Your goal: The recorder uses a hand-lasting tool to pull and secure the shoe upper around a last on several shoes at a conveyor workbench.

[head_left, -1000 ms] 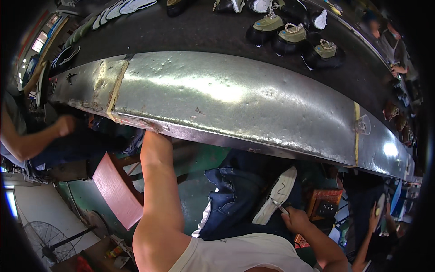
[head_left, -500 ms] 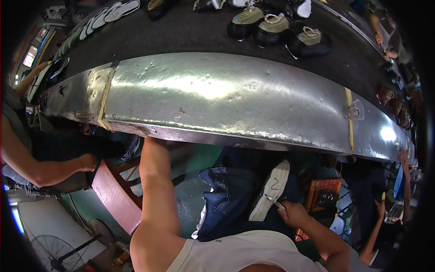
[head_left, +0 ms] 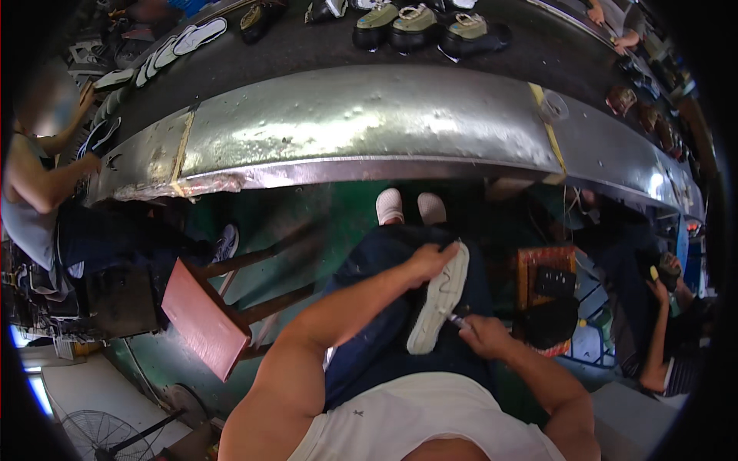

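A cream shoe sole (head_left: pixel 444 302) lies lengthwise over my dark blue trousers (head_left: pixel 369 269), one thin wavy dark line on its face. My left hand (head_left: pixel 430 262) grips its far end, fingers closed over the edge. In my right hand (head_left: pixel 488 336) is a slender, silvery pen-like tool (head_left: pixel 459 320); its tip meets the sole near the middle of the right edge. Whether that tip is a blade or a point is too small to tell.
Ahead runs a dented metal bench edge (head_left: pixel 369 123) with a dark conveyor belt (head_left: pixel 307 69) behind. Olive-and-black shoes (head_left: pixel 415 27) and white soles (head_left: pixel 200 36) sit on the belt. A pink-topped stool (head_left: pixel 206 319) stands left, an orange woven seat (head_left: pixel 530 269) right. Co-workers sit on both sides.
My left hand has come back from the bench edge and taken hold of the sole's far end. The view has shifted, bringing my feet into sight. The right hand keeps the tool on the sole.
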Motion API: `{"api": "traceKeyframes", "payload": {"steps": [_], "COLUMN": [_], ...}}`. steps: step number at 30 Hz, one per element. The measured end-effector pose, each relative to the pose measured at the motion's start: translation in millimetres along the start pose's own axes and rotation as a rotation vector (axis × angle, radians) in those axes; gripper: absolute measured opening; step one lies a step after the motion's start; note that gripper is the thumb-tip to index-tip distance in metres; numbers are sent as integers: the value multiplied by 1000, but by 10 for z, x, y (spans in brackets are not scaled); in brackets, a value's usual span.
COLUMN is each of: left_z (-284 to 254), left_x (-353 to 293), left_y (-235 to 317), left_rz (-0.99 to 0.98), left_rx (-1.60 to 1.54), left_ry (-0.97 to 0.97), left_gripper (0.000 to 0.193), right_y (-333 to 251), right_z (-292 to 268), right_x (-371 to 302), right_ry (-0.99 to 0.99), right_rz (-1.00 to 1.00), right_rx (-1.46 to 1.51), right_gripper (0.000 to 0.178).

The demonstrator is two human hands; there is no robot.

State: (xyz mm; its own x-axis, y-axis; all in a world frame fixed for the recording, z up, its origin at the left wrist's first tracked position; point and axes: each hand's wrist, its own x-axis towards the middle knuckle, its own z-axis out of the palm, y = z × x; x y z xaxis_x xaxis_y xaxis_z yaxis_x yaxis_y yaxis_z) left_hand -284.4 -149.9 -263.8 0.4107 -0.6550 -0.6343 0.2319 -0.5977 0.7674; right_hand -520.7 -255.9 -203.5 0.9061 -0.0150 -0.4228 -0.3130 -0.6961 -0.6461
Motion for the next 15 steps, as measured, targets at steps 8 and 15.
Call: {"api": "traceKeyframes", "payload": {"steps": [8,15], "left_z": [-191,-205], "left_x": [-1001,-1668], "left_y": [351,-274], "left_rz": [586,399], "left_rx": [-919,-850], "left_ry": [-125,-437], "left_gripper": [39,72], "right_y": [722,889], "right_z": [257,-153], "right_x": [-189,260], "right_ry": [231,59], "right_rz": [364,135], "right_rx": [1082,1935], "right_gripper": [48,60]}}
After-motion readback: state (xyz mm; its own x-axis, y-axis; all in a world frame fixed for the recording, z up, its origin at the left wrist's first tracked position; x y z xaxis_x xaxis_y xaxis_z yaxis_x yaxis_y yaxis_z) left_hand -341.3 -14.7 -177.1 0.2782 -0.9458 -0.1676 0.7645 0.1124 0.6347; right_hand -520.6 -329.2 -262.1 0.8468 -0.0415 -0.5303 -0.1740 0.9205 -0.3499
